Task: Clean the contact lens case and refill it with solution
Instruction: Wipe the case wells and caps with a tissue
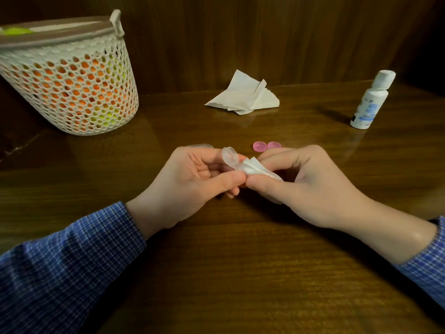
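Note:
My left hand (192,182) pinches a clear contact lens case (230,158) above the middle of the wooden table, one round well sticking up past my fingers. My right hand (310,186) grips a twisted piece of white tissue (252,168) and presses its tip against the case. Two pink caps (266,146) lie side by side on the table just behind my hands. The white solution bottle (370,100) with its cap on stands upright at the far right.
A crumpled white tissue (243,95) lies at the back centre near the wooden wall. A white perforated basket (69,75) with orange and yellow contents stands at the back left. A clear object (199,145) peeks out behind my left hand.

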The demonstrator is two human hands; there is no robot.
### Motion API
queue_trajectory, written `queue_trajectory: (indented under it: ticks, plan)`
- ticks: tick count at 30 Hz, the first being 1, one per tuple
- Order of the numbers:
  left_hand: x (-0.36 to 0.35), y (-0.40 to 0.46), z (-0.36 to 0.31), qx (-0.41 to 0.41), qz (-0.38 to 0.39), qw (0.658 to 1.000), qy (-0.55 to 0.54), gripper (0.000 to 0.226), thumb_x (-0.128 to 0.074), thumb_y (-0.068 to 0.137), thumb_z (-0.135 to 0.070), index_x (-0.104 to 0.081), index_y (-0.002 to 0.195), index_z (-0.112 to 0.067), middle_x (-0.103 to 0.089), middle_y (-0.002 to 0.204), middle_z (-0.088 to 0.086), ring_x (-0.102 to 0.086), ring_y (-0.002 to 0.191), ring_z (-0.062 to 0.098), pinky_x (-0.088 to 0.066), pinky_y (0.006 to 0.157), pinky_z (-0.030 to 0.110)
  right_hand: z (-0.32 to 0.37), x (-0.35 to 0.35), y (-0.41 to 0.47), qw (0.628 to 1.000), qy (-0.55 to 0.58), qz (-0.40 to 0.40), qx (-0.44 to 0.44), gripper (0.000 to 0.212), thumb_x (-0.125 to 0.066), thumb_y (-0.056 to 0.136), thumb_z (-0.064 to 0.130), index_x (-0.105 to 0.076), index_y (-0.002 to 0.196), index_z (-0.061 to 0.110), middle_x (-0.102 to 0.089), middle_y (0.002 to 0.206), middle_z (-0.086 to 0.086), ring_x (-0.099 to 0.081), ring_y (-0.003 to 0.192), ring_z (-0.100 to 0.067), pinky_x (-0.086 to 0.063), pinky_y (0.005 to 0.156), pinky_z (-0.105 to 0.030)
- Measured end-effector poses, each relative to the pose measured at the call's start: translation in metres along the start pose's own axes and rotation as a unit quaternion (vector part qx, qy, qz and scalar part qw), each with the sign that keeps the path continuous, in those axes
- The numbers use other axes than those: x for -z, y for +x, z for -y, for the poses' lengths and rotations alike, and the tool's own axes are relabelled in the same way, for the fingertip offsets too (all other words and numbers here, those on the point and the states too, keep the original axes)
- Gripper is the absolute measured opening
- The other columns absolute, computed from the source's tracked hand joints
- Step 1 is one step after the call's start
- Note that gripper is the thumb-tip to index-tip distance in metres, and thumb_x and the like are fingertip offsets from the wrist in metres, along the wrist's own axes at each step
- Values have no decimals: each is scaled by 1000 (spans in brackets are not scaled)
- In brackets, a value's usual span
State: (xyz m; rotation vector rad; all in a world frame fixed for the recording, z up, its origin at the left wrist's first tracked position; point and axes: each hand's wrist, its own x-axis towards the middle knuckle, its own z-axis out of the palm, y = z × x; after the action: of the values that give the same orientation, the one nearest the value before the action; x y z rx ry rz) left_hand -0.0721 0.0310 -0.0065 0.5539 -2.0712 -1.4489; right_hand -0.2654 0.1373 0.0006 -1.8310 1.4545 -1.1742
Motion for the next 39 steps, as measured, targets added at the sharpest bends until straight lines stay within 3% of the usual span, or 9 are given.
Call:
queue_trajectory:
  ticks: [5, 9, 11, 13, 17, 26, 29, 33, 39]
  plan:
    - [-3, -2, -3, -42, -11, 997, 55, 32, -69, 84, -18, -75, 112, -3, -76, 98, 10, -74, 81, 19, -60, 73, 25, -1, 9, 4, 927, 300, 76, -212, 28, -78, 73, 26, -83, 95, 8, -78, 93, -6, -69, 85, -12, -56, 73, -23]
    - [1, 1, -5, 45, 24, 998, -36, 27, -68, 83, -21, -77, 105, -10, -77, 96, 6, -72, 83, 17, -59, 75, 28, 3, 21, 10, 855, 428, 50, -289, 33, -80, 66, 18, -84, 98, 10, -76, 105, -5, -73, 87, -13, -58, 63, -23]
    - [3, 3, -5, 98, 56, 986, -120, 24, -68, 85, -22, -77, 104, -10, -77, 93, 5, -71, 81, 15, -58, 73, 25, 2, 24, 9, 924, 323, 14, -206, 29, -81, 70, 26, -85, 98, 20, -79, 99, -3, -73, 86, -12, -57, 67, -25]
    - [4, 5, -5, 147, 83, 966, -195, 27, -69, 87, -23, -73, 106, -5, -76, 91, 6, -70, 78, 12, -57, 71, 23, 0, 23, 4, 996, 56, -71, -15, 18, -79, 82, 29, -84, 99, 26, -79, 98, 3, -71, 90, -12, -54, 73, -24]
    - [7, 6, -7, 205, 148, 924, -285, 24, -64, 89, -23, -76, 102, -8, -73, 91, 5, -66, 76, 10, -56, 69, 22, -8, 17, 0, 951, -184, -54, 241, 20, -71, 92, 8, -79, 110, 11, -72, 97, -7, -67, 90, -21, -57, 77, -40]
    - [10, 7, -6, 277, 201, 891, -299, 20, -61, 94, -21, -78, 94, -9, -68, 86, 4, -59, 72, 7, -52, 66, 20, -13, 11, 2, 965, -182, 27, 187, 21, -68, 95, 22, -80, 113, 21, -67, 96, 1, -61, 91, -20, -53, 85, -47]
    - [7, 6, -4, 258, 154, 921, -249, 19, -66, 92, -19, -78, 96, -4, -71, 86, 8, -63, 70, 8, -54, 64, 20, -12, 7, 1, 975, -157, 35, 154, 19, -71, 93, 19, -81, 109, 17, -69, 94, 0, -66, 89, -20, -53, 94, -46]
    - [0, 1, -2, 162, 67, 978, -114, 40, -68, 81, -23, -73, 110, 3, -77, 92, 13, -70, 76, 15, -58, 69, 23, -9, 6, 1, 989, -123, 27, 78, 15, -72, 94, 22, -82, 104, 23, -73, 93, 10, -68, 93, -13, -52, 88, -20]
    - [-7, -1, -2, 68, -9, 998, -13, 39, -68, 78, -28, -76, 111, -7, -78, 91, 11, -73, 77, 19, -61, 70, 28, -5, 3, 2, 998, -32, 19, -41, 13, -71, 94, 25, -83, 100, 25, -79, 95, 9, -71, 94, -12, -52, 96, -33]
